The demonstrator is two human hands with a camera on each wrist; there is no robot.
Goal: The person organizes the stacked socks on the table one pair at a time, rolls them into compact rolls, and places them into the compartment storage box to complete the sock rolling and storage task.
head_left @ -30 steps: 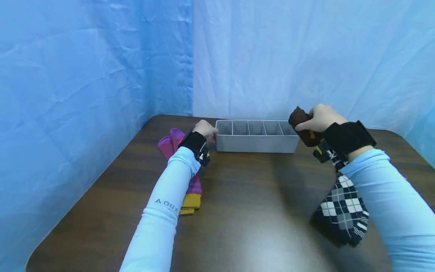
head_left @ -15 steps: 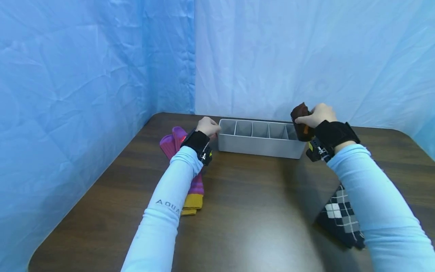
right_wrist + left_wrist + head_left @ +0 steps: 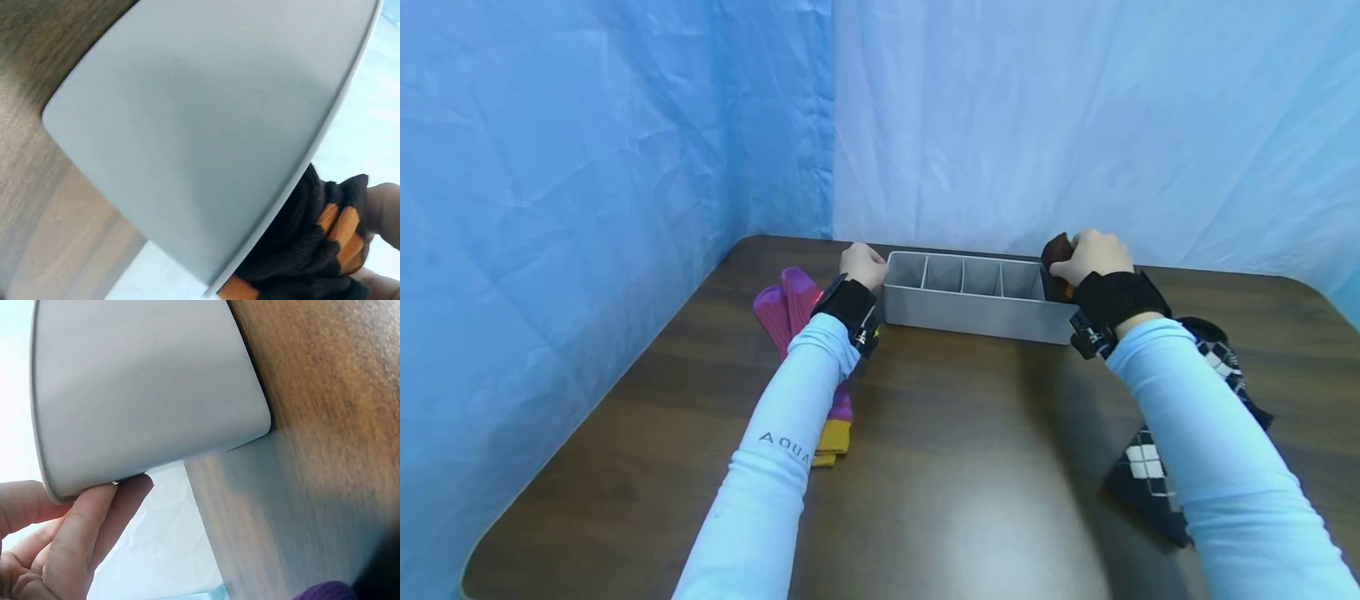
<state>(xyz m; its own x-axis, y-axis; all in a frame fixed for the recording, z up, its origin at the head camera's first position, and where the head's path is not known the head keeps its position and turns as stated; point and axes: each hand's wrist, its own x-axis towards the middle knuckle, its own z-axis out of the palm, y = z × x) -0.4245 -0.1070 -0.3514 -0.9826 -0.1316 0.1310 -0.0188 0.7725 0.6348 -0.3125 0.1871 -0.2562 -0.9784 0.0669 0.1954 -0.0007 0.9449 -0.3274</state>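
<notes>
A long grey divided box lies across the back of the table. At its left end my left hand pinches the rim corner; the left wrist view shows thumb and fingers on either side of it. My right hand grips a bundled dark brown sock at the rightmost compartment. In the right wrist view the sock's orange-striped bundle is partly inside, its lower part hidden behind the box's end wall. The other compartments in view hold nothing.
Purple socks with yellow cuffs lie left of the box, partly under the left forearm. Black-and-white argyle socks lie at right, partly covered by the right sleeve. Blue sheeting stands behind the table.
My right hand has moved left and lowered the brown sock into the rightmost compartment. The box has turned slightly, its right end nearer. My left hand stays at the box's left end.
</notes>
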